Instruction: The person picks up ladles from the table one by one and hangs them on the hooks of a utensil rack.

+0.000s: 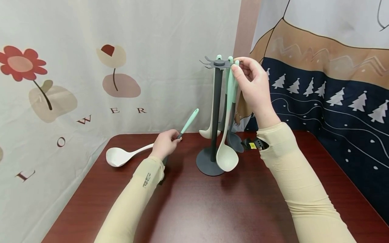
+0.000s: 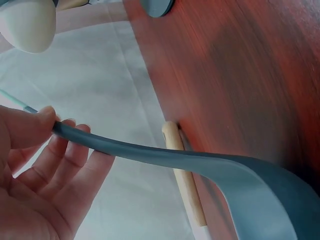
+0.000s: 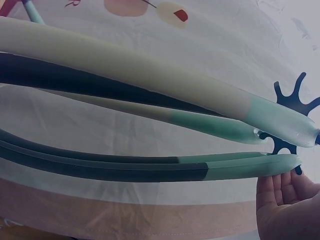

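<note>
My left hand [image 1: 165, 143] pinches the grey shaft of a kitchen utensil [image 2: 150, 154] between thumb and fingers, above the table. Its mint handle end [image 1: 190, 119] points up and right; its wide grey head curves partly out of the left wrist view, so its kind is unclear. At the top of a dark utensil rack [image 1: 217, 111], my right hand [image 1: 253, 81] pinches a hook tip, right beside the mint handle ends. From the rack hang a cream ladle [image 1: 227, 158], grey utensils [image 1: 235, 142] and another cream utensil [image 1: 208, 133] behind the post.
A white ladle [image 1: 117, 157] lies on the table [image 1: 194, 209] left of my left hand. A wooden handle [image 2: 187, 187] shows beneath the held utensil in the left wrist view. Printed curtains [image 1: 176, 67] hang behind the table and along its right side.
</note>
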`<state>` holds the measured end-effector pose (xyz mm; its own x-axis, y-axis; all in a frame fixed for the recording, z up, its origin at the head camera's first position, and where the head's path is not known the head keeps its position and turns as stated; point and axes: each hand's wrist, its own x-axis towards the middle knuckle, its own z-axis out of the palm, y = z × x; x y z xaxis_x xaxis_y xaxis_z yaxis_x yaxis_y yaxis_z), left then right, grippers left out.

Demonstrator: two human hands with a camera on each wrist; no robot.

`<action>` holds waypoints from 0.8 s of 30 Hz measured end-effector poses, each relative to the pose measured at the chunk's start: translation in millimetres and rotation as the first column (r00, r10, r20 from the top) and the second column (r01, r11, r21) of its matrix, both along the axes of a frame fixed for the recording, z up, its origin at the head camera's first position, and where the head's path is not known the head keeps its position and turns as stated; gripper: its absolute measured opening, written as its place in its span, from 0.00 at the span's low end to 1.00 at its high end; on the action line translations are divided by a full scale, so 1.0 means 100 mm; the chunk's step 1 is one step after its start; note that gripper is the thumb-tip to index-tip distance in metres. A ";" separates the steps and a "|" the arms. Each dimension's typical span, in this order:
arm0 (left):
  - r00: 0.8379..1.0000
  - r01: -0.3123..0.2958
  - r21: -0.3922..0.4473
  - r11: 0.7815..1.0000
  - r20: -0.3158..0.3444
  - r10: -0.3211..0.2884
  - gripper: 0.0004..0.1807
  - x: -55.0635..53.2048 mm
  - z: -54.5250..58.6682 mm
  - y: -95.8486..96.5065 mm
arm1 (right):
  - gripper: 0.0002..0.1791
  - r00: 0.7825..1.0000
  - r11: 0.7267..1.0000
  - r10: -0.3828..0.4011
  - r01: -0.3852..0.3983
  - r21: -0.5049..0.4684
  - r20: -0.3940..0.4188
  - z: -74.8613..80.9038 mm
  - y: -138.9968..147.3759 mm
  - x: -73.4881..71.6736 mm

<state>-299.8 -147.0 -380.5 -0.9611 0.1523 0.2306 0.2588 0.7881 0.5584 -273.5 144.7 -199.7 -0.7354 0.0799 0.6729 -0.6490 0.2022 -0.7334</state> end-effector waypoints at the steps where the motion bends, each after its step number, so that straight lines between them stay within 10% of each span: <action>1: 1.000 0.000 0.004 1.000 -0.002 0.000 0.03 0.00 0.00 0.01 | 0.19 1.000 1.000 0.000 0.000 -0.001 0.000 0.00 0.00 0.00; 24: 0.996 0.019 0.165 0.986 -0.084 -0.005 0.04 -0.01 0.11 0.11 | 0.20 1.000 1.000 0.017 -0.017 -0.011 -0.004 0.00 -0.01 0.00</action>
